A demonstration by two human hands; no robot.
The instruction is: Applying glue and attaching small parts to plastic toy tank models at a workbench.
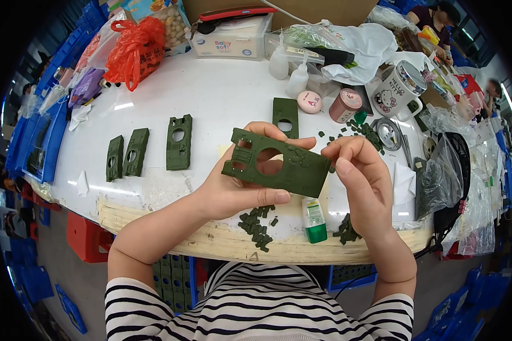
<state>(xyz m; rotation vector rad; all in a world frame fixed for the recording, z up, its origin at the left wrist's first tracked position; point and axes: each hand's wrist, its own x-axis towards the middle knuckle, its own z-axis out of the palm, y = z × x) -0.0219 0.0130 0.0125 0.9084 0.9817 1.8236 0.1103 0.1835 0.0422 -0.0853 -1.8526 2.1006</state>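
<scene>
The left hand (230, 190) gripped a dark green plastic hull (301, 171) above the white table (210, 79); the right hand (365, 190) curled its fingers at the hull's right end, though whether they pinched anything I could not tell; a green-capped bottle (314, 219) lay just below, between piles of small green parts (257, 230)

The green plastic part (301, 172) hides some of the left hand (226, 192) behind it.

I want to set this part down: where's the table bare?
The broadest bare patch lies between the red bag, the plastic box and the three green parts at left. The right is crowded: mug, plastic bags, loose green pieces.
</scene>
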